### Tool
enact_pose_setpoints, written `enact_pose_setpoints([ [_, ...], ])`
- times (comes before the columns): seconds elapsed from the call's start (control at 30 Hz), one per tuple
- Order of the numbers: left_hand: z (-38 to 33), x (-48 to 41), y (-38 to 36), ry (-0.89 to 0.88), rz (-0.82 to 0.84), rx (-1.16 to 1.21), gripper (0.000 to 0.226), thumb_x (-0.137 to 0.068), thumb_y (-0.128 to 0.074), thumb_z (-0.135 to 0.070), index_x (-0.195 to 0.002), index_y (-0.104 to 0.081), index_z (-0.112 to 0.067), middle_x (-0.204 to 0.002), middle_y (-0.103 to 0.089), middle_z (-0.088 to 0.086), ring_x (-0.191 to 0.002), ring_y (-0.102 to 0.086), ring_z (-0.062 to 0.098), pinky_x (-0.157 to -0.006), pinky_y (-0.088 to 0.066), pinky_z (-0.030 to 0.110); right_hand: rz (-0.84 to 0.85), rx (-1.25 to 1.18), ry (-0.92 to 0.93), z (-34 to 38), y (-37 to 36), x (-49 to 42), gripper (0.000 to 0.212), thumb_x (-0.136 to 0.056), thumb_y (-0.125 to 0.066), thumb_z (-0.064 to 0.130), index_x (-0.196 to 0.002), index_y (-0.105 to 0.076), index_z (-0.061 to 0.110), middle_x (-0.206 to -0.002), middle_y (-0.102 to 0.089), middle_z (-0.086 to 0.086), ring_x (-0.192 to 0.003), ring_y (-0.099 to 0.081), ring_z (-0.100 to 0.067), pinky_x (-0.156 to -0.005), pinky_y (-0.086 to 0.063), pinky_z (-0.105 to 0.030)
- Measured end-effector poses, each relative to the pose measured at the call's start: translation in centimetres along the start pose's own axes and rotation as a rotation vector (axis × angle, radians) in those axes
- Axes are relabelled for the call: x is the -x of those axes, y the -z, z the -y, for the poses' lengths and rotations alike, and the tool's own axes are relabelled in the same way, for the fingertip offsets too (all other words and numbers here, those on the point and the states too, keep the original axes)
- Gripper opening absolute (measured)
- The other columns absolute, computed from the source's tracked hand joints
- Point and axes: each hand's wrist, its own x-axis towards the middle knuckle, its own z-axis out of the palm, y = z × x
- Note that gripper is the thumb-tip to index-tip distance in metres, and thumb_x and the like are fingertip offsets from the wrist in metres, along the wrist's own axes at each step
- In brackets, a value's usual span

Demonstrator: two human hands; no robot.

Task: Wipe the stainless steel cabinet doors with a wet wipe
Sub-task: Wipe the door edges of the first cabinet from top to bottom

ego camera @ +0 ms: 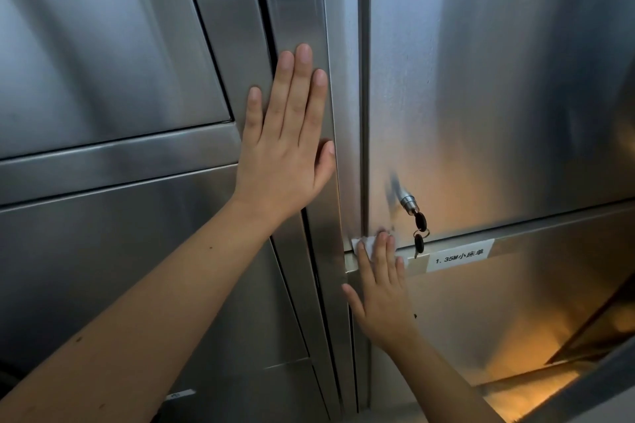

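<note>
At the far left the upper left door (103, 62) fills the corner in brushed steel, and below a flat crossbar the lower left door (120, 251) carries on downward; both are streaked with dull reflections. My left arm comes up from the bottom left corner, and my left hand (285, 148) lies flat on the upright strip (302, 10) between the two halves of the cabinet; its fingers (302, 89) are straight and close together, the thumb stands a little apart to the right, and the palm holds nothing. Further right a dark seam runs down beside the strip, then the upper right door (498, 96) begins. Low at that door's left corner sits the wet wipe (365, 245), white and crumpled, pressed against the steel where the door meets the rail (549, 237) under it; most of it is hidden, and only a small part shows at the fingertips. My right hand (381, 288) covers it from below, fingers straight and slightly spread, pushing flat on the wipe rather than curling round it; the thumb points out to the left. Just right of the fingertips a round lock (407, 203) sticks out of the door, with dark-headed keys (420, 233) hanging from it; beside them a white label (460, 256) with printed characters is stuck on the rail; under it lies the lower right door (481, 319), lit with a warm orange reflection.
</note>
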Motion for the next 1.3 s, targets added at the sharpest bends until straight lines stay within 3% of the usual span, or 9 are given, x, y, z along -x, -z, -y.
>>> enact_pose_setpoints([
  [0.13, 0.0, 0.0, 0.0, -0.005, -0.008, -0.014, 0.072, -0.083, -0.047, -0.03, -0.142, -0.021, 0.001, -0.146, -0.031, 0.024, -0.136, -0.017, 0.033, -0.11, -0.003, 0.045, -0.076, 0.016, 0.058, 0.1, 1.7, -2.1, 0.066, -0.096, -0.013, 0.053, -0.145, -0.019, 0.01, -0.15, -0.003, -0.023, -0.141, 0.016, -0.027, -0.107, -0.013, -0.055],
  [0.27, 0.0, 0.1, 0.0, -0.011, -0.011, -0.02, 0.073, -0.084, -0.047, -0.031, -0.143, -0.019, 0.001, -0.147, -0.028, 0.022, -0.136, -0.016, 0.033, -0.11, -0.003, 0.046, -0.18, 0.033, 0.081, 0.6, 3.4, -4.1, 0.065, -0.097, -0.016, 0.051, -0.144, -0.026, 0.006, -0.149, -0.006, -0.027, -0.14, 0.002, -0.034, -0.106, -0.012, -0.056],
  [0.4, 0.0, 0.1, 0.0, -0.011, -0.018, -0.017, 0.073, -0.084, -0.047, -0.031, -0.143, -0.019, 0.001, -0.147, -0.028, 0.02, -0.136, -0.016, 0.033, -0.11, -0.004, 0.046, -0.144, 0.043, 0.087, 0.0, 2.6, -3.3, 0.065, -0.098, -0.012, 0.051, -0.144, -0.026, 0.007, -0.15, -0.006, -0.025, -0.142, 0.012, -0.028, -0.106, -0.014, -0.056],
  [0.57, 0.1, 0.1, -0.1, -0.017, -0.037, -0.02, 0.071, -0.084, -0.047, -0.031, -0.143, -0.02, 0.001, -0.147, -0.019, 0.015, -0.136, -0.017, 0.033, -0.111, -0.004, 0.045, -0.035, 0.097, 0.051, -0.8, -0.3, -0.6, 0.064, -0.096, -0.005, 0.056, -0.146, -0.01, 0.017, -0.153, 0.025, -0.008, -0.141, 0.017, -0.025, -0.113, -0.001, -0.042],
  [0.73, 0.1, 0.1, -0.3, -0.023, -0.05, -0.021, 0.07, -0.085, -0.044, -0.031, -0.143, -0.019, 0.001, -0.147, -0.012, 0.012, -0.137, -0.016, 0.033, -0.111, -0.004, 0.045, -0.143, 0.045, 0.024, 0.2, 0.8, -1.8, 0.063, -0.098, -0.01, 0.052, -0.142, -0.025, 0.01, -0.154, 0.001, -0.021, -0.142, 0.012, -0.028, -0.102, -0.026, -0.058],
  [0.93, -0.1, 1.6, -0.7, -0.048, -0.019, -0.041, 0.069, -0.09, -0.038, -0.033, -0.145, -0.012, -0.001, -0.151, 0.003, 0.015, -0.142, 0.008, 0.025, -0.114, -0.001, 0.044, -0.278, 0.031, 0.087, 1.2, 3.8, -5.2, 0.063, -0.099, -0.017, 0.048, -0.142, -0.031, 0.005, -0.147, -0.01, -0.029, -0.139, -0.003, -0.038, -0.113, -0.011, -0.052],
  [1.07, -0.1, 1.7, -1.0, -0.052, -0.021, -0.053, 0.069, -0.09, -0.035, -0.034, -0.146, -0.009, -0.002, -0.152, 0.016, 0.013, -0.143, 0.008, 0.025, -0.114, 0.002, 0.044, -0.185, 0.069, 0.102, 0.3, 3.0, -3.6, 0.065, -0.099, -0.011, 0.048, -0.141, -0.034, 0.004, -0.151, -0.006, -0.025, -0.142, 0.01, -0.03, -0.111, -0.018, -0.052],
  [1.17, 0.0, 1.8, -1.1, -0.053, -0.032, -0.061, 0.071, -0.09, -0.036, -0.034, -0.147, -0.007, -0.002, -0.153, 0.015, 0.013, -0.143, 0.008, 0.026, -0.114, 0.002, 0.044, -0.101, 0.095, 0.089, 0.3, 2.2, -2.5, 0.065, -0.098, -0.005, 0.05, -0.143, -0.023, 0.006, -0.154, 0.02, -0.013, -0.142, 0.016, -0.025, -0.112, -0.013, -0.049],
  [1.3, 0.0, 1.6, -0.9, -0.053, -0.046, -0.033, 0.069, -0.089, -0.038, -0.032, -0.145, -0.015, -0.001, -0.152, -0.005, 0.016, -0.143, 0.002, 0.026, -0.114, -0.002, 0.044, -0.166, 0.073, 0.08, 1.4, 4.1, -4.2, 0.069, -0.098, -0.009, 0.051, -0.141, -0.033, 0.002, -0.154, 0.006, -0.018, -0.142, 0.012, -0.028, -0.115, -0.009, -0.05],
])
